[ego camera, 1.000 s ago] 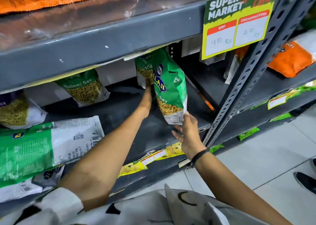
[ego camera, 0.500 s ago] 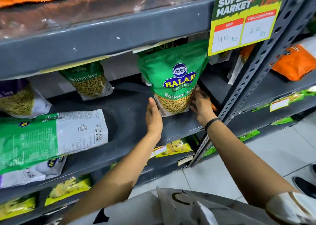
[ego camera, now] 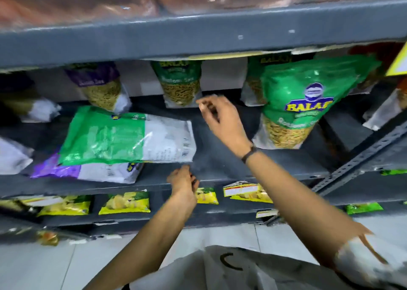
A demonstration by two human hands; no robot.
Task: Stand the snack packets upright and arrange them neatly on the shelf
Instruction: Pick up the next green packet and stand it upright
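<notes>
A green Balaji sev packet [ego camera: 301, 104] stands upright at the right of the grey shelf [ego camera: 220, 157], with no hand on it. Another green packet [ego camera: 125, 137] lies flat on a purple packet [ego camera: 88, 172] at the left front. My right hand [ego camera: 222, 122] hovers over the bare shelf between the two green packets, fingers loosely spread, holding nothing. My left hand [ego camera: 182, 184] is at the shelf's front edge, just below the flat packet's right corner, empty. More upright packets, a green one [ego camera: 178, 85] and a purple one [ego camera: 101, 85], stand at the back.
The shelf above [ego camera: 198, 36] overhangs closely. Yellow snack packets [ego camera: 125, 202] lie on the lower shelf. A perforated metal upright [ego camera: 361, 157] bounds the shelf at the right. White packets [ego camera: 13, 157] sit at the far left. Pale floor tiles lie below.
Both hands have let go of the upright green packet, which now stands alone. The hands and my view have moved left toward the flat packets.
</notes>
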